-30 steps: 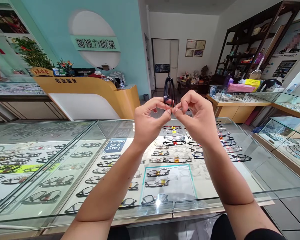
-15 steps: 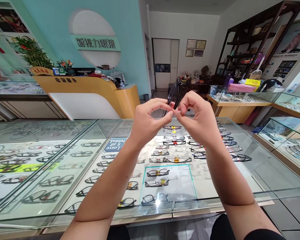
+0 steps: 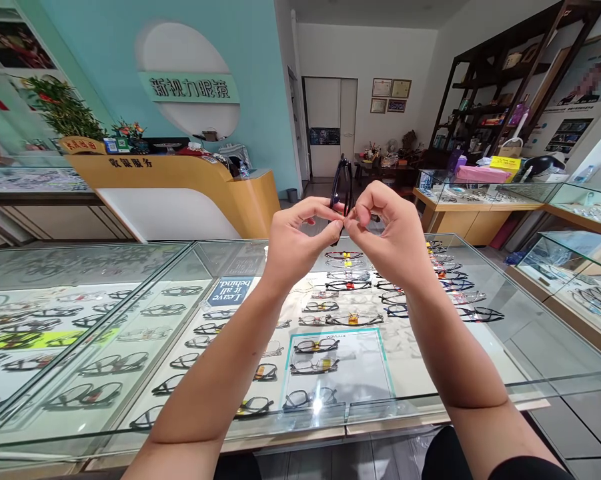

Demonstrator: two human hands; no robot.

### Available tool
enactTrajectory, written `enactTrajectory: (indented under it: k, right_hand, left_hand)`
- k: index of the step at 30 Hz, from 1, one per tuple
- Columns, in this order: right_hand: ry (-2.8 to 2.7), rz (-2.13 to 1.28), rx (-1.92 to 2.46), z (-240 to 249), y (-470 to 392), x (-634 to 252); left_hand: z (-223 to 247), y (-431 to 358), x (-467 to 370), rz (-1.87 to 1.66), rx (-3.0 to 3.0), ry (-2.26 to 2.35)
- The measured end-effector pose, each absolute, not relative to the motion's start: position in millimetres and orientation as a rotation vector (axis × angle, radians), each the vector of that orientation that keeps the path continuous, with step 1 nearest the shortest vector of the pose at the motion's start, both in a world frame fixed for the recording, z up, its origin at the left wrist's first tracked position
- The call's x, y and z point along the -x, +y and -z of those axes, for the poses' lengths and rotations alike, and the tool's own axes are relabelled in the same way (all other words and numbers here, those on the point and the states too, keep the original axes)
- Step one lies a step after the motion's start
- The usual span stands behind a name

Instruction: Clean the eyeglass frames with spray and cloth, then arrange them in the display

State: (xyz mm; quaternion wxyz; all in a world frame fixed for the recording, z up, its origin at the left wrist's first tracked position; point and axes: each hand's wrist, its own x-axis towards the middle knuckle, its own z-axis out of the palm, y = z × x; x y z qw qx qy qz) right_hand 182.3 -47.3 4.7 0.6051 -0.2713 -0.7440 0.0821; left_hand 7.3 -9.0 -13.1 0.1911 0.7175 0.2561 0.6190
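A pair of dark-framed eyeglasses is held up above the glass counter, turned nearly edge-on. My left hand pinches its lower part between thumb and fingers. From the other side, my right hand is closed with thumb and fingertip pinched at the same spot, its other fingers curled. The fingertips of both hands meet there and hide exactly what part of the frame each one grips. Beneath them, rows of eyeglasses lie inside the glass display case.
More eyewear lies in the left case. A curved cash counter with a plant stands at the back left. Dark shelves and another glass case are at the right. A door is behind.
The eyeglasses have turned more edge-on and shifted slightly left. Both hands stay pinched together, with the fingertips a little further left.
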Motion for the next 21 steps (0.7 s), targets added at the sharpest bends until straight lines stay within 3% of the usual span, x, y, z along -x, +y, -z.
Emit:
enactTrajectory:
  k: [21]
  right_hand:
    - [-1.794, -0.006, 0.542, 1, -32, -179]
  left_hand:
    - [15, -1, -3, -1.714, -1.857, 0.733]
